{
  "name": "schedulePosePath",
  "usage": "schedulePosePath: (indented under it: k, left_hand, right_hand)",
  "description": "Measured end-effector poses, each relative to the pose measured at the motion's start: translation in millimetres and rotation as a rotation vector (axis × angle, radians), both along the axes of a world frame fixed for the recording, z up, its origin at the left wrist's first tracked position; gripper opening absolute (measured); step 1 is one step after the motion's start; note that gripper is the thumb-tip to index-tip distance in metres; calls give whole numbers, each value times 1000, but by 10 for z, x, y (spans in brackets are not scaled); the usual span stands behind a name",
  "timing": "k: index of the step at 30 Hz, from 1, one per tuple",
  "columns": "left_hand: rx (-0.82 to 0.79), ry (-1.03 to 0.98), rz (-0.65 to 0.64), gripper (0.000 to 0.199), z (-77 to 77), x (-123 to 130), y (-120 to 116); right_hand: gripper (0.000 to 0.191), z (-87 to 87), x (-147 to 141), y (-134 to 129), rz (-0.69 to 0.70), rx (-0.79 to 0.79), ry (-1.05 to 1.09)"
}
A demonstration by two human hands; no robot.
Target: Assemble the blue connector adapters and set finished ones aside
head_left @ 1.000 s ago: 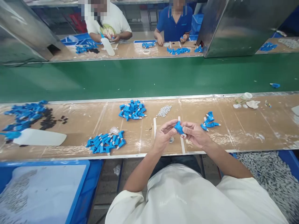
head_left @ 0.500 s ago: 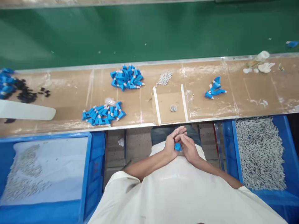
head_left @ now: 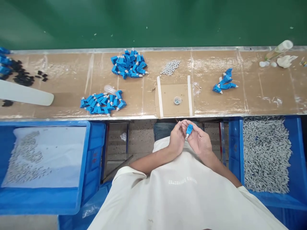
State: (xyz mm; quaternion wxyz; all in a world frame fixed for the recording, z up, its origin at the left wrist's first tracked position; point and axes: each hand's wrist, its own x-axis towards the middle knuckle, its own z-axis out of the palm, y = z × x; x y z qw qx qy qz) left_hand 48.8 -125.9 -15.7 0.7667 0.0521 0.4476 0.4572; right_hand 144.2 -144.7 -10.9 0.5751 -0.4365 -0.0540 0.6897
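In front of my shirt, a small blue plastic part [head_left: 189, 129] with a white tip lies between my two hands, tip pointing down. My right hand [head_left: 200, 140] is turned palm up, its fingers and thumb closed about the part. From the other side my left hand [head_left: 177, 140] curls its fingers in against the part and the right fingertips; their exact hold is partly hidden. Just beyond the hands, a cardboard pad [head_left: 168, 107] with two white tape strips lies at the table edge, bearing a small round clear dish [head_left: 177, 100].
Similar blue parts form a back pile [head_left: 129, 64], a front pile [head_left: 103, 103] and a small group [head_left: 225, 82] at right. Small grey pieces [head_left: 170, 67] lie behind the pad. Blue crates stand left [head_left: 87, 159] and right [head_left: 236, 153]. A white tube-like object [head_left: 26, 92] juts in from the left.
My hands have moved up slightly and turned apart, so more of the blue part and my right palm shows. The view has tilted, and the table sits higher in it.
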Motion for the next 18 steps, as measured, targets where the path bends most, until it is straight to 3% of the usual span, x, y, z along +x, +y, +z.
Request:
schedulePosePath:
  k: [3,6,9,14,18]
  left_hand:
    - [326,212,-44,41,18,-115,-47]
    - [680,441,-167,62,15,-234,-6]
    - [945,608,-306,55,-8,-326,142]
    - [1258,631,-488,37,-56,-478,461]
    - [1312,706,-519,33,-79,-556,604]
  right_hand:
    - [15,98,16,47,-25,48,-27]
    - [12,144,-15,102,-44,51,-62]
    - [10,164,-42,153,-70,30,-84]
    - [6,213,-49,209,-1,10,-46]
    - [6,279,-68,292,84,-23,41]
